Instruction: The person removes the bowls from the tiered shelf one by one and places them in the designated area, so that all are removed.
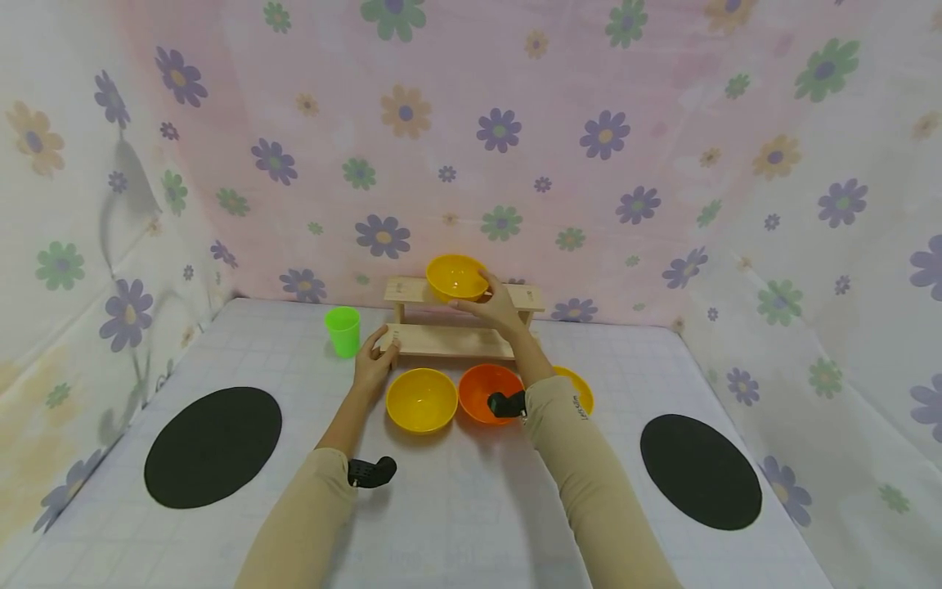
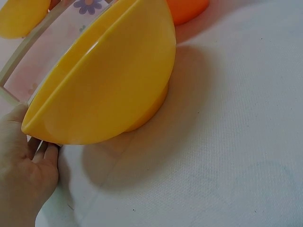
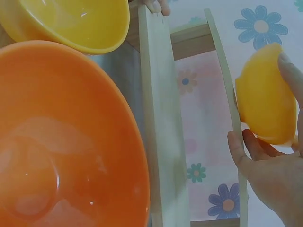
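Two hands are engaged at the two-tier light wooden rack (image 1: 459, 323). A small yellow plastic bowl (image 1: 456, 276) is held on the rack's top shelf by the right hand (image 1: 491, 309), thumb and fingers curled round its side. The left hand (image 1: 374, 360) is laid, fingers straight, against the rack's lower left end. If the grip is released off-centre, the bowl could be tipped onto the orange plastic bowl (image 1: 489, 392) in front of the rack.

Small yellow bowl (image 1: 457, 277), upright on wooden rack's (image 1: 441, 339) top shelf
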{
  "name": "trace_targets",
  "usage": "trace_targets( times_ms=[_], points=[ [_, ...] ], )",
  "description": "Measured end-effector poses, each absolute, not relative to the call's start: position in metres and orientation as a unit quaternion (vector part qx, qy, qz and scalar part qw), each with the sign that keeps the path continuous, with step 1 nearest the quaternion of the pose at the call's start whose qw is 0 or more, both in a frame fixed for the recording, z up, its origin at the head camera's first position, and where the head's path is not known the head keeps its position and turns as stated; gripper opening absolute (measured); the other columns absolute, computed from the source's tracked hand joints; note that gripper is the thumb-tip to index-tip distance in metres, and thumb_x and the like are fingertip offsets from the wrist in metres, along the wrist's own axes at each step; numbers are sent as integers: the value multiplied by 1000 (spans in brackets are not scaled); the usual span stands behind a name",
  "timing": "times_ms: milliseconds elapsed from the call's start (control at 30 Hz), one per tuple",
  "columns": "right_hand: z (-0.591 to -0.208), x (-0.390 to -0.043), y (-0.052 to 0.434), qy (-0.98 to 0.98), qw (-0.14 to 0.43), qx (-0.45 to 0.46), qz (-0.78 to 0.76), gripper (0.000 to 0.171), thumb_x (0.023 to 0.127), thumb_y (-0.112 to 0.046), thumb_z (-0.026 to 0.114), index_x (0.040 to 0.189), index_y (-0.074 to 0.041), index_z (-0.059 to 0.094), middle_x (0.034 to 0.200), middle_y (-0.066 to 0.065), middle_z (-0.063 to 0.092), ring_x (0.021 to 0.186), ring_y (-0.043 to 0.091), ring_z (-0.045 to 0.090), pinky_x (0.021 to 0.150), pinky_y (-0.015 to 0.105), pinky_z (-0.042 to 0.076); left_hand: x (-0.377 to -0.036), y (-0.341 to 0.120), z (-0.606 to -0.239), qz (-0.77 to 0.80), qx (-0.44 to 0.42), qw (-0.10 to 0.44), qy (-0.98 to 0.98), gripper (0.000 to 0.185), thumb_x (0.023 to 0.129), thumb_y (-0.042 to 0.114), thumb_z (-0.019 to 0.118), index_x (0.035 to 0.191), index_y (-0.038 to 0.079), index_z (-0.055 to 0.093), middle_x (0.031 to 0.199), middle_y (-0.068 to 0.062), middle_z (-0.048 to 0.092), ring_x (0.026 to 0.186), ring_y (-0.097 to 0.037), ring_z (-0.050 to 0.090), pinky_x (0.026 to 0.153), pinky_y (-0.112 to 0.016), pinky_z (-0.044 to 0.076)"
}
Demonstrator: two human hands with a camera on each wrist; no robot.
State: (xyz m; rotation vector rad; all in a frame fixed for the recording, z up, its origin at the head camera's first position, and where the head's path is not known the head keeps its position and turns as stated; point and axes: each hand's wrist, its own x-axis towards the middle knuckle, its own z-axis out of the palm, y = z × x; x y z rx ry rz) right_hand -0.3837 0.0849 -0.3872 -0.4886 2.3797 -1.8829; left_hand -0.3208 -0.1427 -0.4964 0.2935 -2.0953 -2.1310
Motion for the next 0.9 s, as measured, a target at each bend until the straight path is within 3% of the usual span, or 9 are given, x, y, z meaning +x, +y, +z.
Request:
trace_targets(
  times_ms=[133,400,567,800,900],
  points=[
    [-390,-385,85,776,22,-153,-612,90,80,-19,75,149,-2,19,145,18,33,120,28,46,99,35,42,-321,-143,-497,-709,96,71,-695,54,92,18,60,143,12,41,92,-9,60,77,-13,49,66,-16,43],
    [-390,-381,89,779,10,-158,-607,90,79,-21,76,149,-3,21,146,16,34,126,27,42,104,35,37,-319,-142,-495,-717,92,72,-687,55,91,17,61,142,13,42,77,-1,55,71,-13,47,63,-18,42],
    [-384,-373,95,794,13,-143,-591,92,79,-24,77,149,-2,21,147,17,31,127,28,40,105,36,35,-319,-143,-496,-709,96,68,-695,55,92,19,60,143,14,41,84,-5,58,74,-13,48,66,-18,43],
    [-391,-377,109,808,5,-136,-573,93,78,-29,76,150,-7,21,146,16,32,124,28,43,103,37,37,-320,-143,-496,-701,101,62,-703,54,92,21,59,143,16,41,109,-17,58,81,-11,49,69,-15,44],
    [-391,-376,116,814,2,-136,-564,93,78,-31,76,150,-6,21,147,16,33,123,28,43,103,37,37,-320,-143,-496,-701,99,66,-704,54,92,21,60,143,15,41,108,-18,58,80,-11,49,69,-16,44]
  ],
)
